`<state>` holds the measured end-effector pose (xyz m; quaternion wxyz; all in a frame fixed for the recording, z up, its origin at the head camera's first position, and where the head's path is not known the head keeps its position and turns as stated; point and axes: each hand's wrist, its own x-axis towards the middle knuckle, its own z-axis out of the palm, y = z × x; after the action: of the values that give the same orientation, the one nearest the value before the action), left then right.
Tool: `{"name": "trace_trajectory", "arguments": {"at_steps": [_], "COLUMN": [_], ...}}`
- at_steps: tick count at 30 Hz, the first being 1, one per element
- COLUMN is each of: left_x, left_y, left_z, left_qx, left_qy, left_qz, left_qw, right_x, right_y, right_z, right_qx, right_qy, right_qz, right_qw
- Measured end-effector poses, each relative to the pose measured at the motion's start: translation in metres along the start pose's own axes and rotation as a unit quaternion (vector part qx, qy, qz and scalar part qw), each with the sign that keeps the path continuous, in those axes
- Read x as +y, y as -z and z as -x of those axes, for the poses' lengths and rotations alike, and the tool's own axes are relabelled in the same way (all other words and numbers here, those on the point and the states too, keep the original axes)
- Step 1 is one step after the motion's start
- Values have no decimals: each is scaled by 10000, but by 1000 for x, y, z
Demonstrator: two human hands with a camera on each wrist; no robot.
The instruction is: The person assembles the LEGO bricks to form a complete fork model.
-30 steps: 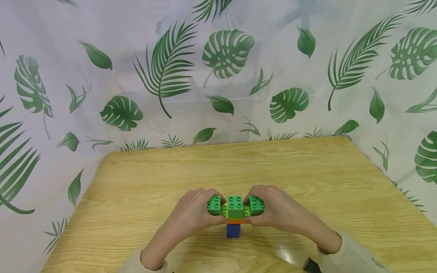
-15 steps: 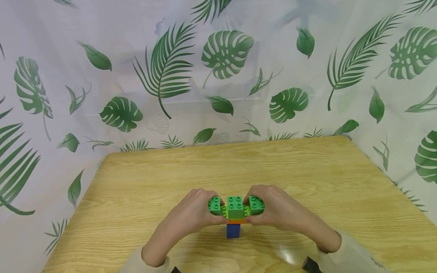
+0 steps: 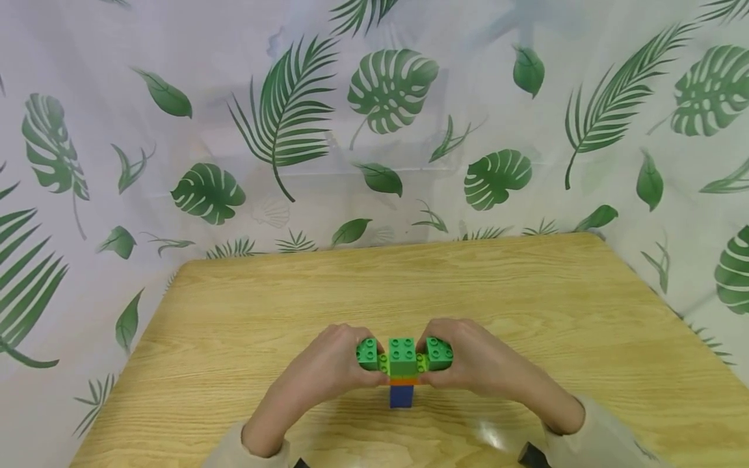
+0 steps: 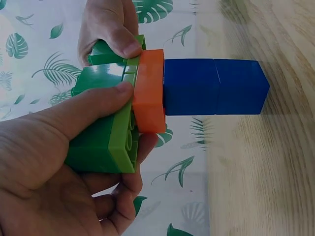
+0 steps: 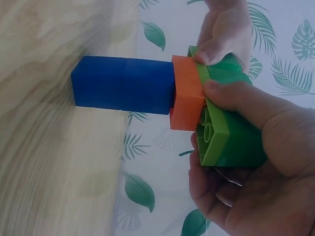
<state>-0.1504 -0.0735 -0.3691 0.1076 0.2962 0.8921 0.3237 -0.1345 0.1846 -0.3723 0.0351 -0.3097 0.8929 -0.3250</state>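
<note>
A stack of toy building bricks stands upright on the table, seen in all views. Two blue bricks (image 4: 216, 87) form its column, topped by an orange brick (image 4: 149, 91). Across that lies a lime-green layer (image 5: 215, 142) that overhangs on both sides. On top sit a middle green brick (image 3: 402, 355), a left green brick (image 3: 367, 351) and a right green brick (image 3: 439, 351). My left hand (image 3: 330, 357) grips the left end of the green part, thumb on the near side, fingers curled beneath. The right hand (image 3: 480, 359) holds the right end the same way.
The wooden table (image 3: 374, 286) reaches back to a white leaf-print curtain (image 3: 316, 156). Light sleeves cover both forearms, and a black object (image 3: 533, 455) shows beside the right sleeve (image 3: 591, 439).
</note>
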Motion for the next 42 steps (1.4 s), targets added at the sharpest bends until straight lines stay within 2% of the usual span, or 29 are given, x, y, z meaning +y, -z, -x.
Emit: {"name": "trace_trajectory", "arguments": {"at_steps": [6, 17, 25, 33, 42], "left_x": [3, 4, 6, 1, -3], "left_y": [1, -6, -10, -8, -5], "left_z": [-1, 3, 2, -2, -2], "left_qx": [68, 293, 276, 123, 53], "left_qy": [-90, -172, -130, -185, -261], "left_qz": [-166, -187, -311, -10, 188], "left_qw": [9998, 9992, 9990, 9998, 9995], "right_x": [2, -2, 0, 2, 1], "right_y": [-2, -3, -4, -3, -5], "right_z": [2, 4, 8, 4, 5], "right_qx": [125, 59, 121, 10, 113], "right_qy": [100, 53, 107, 14, 53], "right_qz": [36, 106, 133, -24, -42], "right_qw": [9999, 9999, 9998, 10000, 9999]}}
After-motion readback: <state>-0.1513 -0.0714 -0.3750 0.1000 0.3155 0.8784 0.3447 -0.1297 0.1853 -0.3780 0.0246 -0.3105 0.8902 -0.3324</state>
